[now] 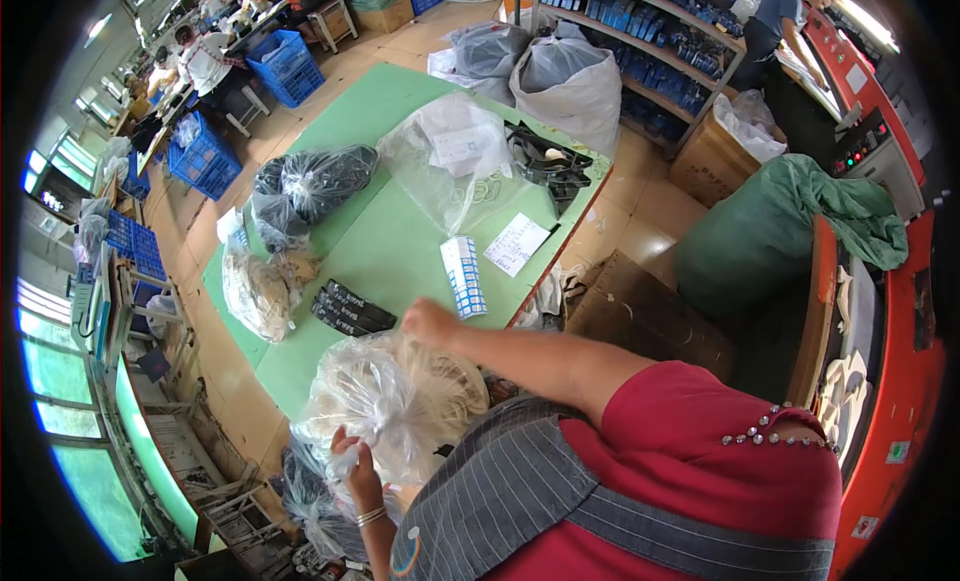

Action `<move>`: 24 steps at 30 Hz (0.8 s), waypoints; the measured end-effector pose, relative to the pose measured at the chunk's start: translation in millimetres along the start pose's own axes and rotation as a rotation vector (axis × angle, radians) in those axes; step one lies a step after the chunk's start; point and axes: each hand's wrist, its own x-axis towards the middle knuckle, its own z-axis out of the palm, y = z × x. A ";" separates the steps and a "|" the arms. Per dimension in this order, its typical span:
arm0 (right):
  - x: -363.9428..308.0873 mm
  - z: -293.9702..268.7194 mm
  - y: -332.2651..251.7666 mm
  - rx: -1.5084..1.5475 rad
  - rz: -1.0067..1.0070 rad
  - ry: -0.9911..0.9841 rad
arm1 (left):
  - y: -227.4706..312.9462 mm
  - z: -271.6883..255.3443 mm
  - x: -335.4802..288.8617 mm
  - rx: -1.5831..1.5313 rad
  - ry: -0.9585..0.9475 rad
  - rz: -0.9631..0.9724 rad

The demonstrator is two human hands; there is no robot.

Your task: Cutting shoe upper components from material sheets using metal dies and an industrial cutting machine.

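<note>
The bulging clear bag (375, 389) sits lower centre, at the green bench's (395, 243) near edge. The left hand (362, 473) seems to pinch film (346, 461); the blurred right hand (428, 324) curls, contents unclear. Probably opening or closing the bag; next calls for steadying it.

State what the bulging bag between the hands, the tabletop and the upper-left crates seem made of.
Bulging bag: thin, glossy clear plastic film, given its crinkles, highlights and pale contents showing through.
Tabletop: smooth green covering, perhaps vinyl or painted board; the look leaves this open.
Blue crates: probably moulded plastic, judging by their uniform colour and lattice walls; finish hard to tell.
</note>
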 end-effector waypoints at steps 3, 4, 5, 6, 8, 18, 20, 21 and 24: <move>-6.8 -47.8 17.4 -0.151 0.590 -0.063 | 4.9 -27.0 -22.1 -0.214 0.117 -0.199; -9.1 -53.1 31.2 -0.164 0.752 -0.090 | 34.5 -25.1 -21.8 -0.125 0.172 -0.184; -12.6 -53.0 37.2 -0.174 0.842 -0.090 | 61.2 -22.6 -22.0 -0.033 0.236 -0.175; -13.5 -51.6 40.0 -0.185 0.925 -0.091 | 75.7 -23.4 -24.5 -0.017 0.253 -0.180; -17.9 -36.1 54.8 -0.182 1.038 0.004 | 97.4 -20.8 -23.6 0.135 0.272 -0.119; -41.0 -13.8 53.7 0.078 0.271 0.239 | 150.8 20.3 -6.8 -0.383 0.007 -0.335; -56.4 -46.4 -15.7 0.355 0.066 0.051 | 132.4 34.3 7.3 -0.636 0.023 -0.349; -64.3 -63.6 -49.6 0.445 0.041 -0.037 | 126.5 41.1 13.5 -0.743 0.057 -0.352; -91.5 -78.4 -94.7 0.567 -0.158 -0.059 | 121.7 59.8 31.8 -1.046 0.023 -0.320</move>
